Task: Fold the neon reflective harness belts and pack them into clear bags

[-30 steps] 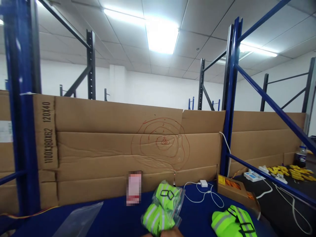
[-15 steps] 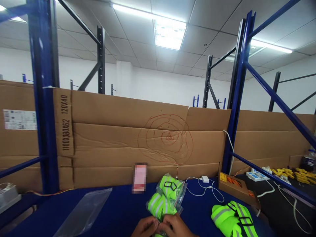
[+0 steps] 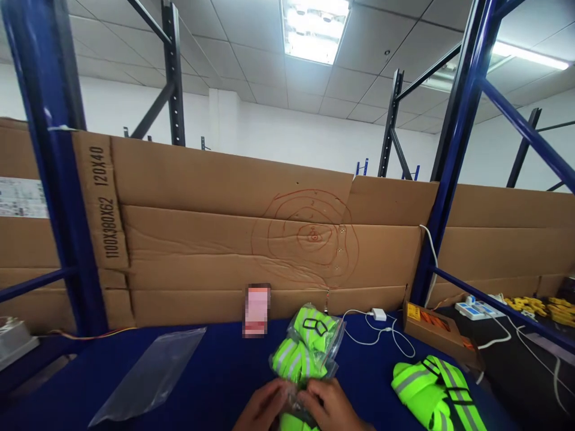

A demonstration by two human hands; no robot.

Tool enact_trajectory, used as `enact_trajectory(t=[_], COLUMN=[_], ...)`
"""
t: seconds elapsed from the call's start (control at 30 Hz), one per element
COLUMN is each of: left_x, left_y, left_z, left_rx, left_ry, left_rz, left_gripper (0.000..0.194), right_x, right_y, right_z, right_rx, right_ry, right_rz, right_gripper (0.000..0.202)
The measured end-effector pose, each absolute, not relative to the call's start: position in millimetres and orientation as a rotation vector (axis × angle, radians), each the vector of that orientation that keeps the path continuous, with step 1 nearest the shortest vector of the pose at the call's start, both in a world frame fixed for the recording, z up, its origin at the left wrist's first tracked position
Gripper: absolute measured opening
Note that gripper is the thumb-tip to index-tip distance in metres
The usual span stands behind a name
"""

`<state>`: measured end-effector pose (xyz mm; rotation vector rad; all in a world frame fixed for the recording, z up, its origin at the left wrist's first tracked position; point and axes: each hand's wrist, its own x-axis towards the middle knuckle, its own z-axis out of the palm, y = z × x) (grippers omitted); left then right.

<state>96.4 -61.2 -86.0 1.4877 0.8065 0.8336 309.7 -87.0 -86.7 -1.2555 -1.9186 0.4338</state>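
Near the bottom centre, my left hand [image 3: 266, 406] pinches the edge of a clear plastic bag [image 3: 291, 396]. My right hand [image 3: 330, 404] grips the same bag just beside it, fingers bent. Below and between my hands, a neon green bundle [image 3: 294, 422] shows partly, cut off by the frame. Just beyond my fingers lie bagged neon green reflective straps [image 3: 294, 359] with grey stripes and a black buckle. A loose folded green strap bundle [image 3: 435, 392] with black buckles rests at the right.
A flat clear bag [image 3: 153, 374] lies on the blue table [image 3: 215, 371] at the left. A blurred pink-screened device [image 3: 256, 311] leans on the cardboard [image 3: 188, 269]. White cable [image 3: 380, 329], an open box [image 3: 438, 329] and a power strip [image 3: 478, 308] are at the right, beside blue rack posts.
The view has shifted, with the ceiling higher in it. My hands have moved slightly apart, and more clear plastic shows between them.
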Motion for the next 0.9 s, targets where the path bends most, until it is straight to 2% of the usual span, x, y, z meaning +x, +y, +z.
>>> enact_trajectory(t=[0.1, 0.17, 0.3, 0.43, 0.7, 0.9], left_x=[95, 92, 85, 78, 43, 44], left_y=[-66, -69, -66, -53, -27, -23], left_z=[-89, -86, -65, -42, -34, -36], left_rx=[1.424, 1.418, 1.391, 1.342, 1.303, 1.375], left_ry=[0.442, 0.394, 0.536, 0.757, 1.004, 1.087], left_rz=[0.702, 0.627, 0.702, 0.997, 1.495, 1.5], left_gripper=[0.095, 0.108, 0.087, 0.08, 0.091, 0.085], right_x=[315, 321, 334, 346, 353, 336], right_y=[-88, -86, -82, -81, -80, -94], right_z=[-79, -73, -67, -64, -60, -58], right_rx=[-1.207, -1.227, -1.268, -1.298, -1.273, -1.161], right_ry=[-1.774, -1.689, -1.58, -1.501, -1.512, -1.835], right_rz=[0.286, 0.261, 0.268, 0.25, 0.206, 0.239], right_gripper=[0.056, 0.055, 0.053, 0.054, 0.055, 0.048])
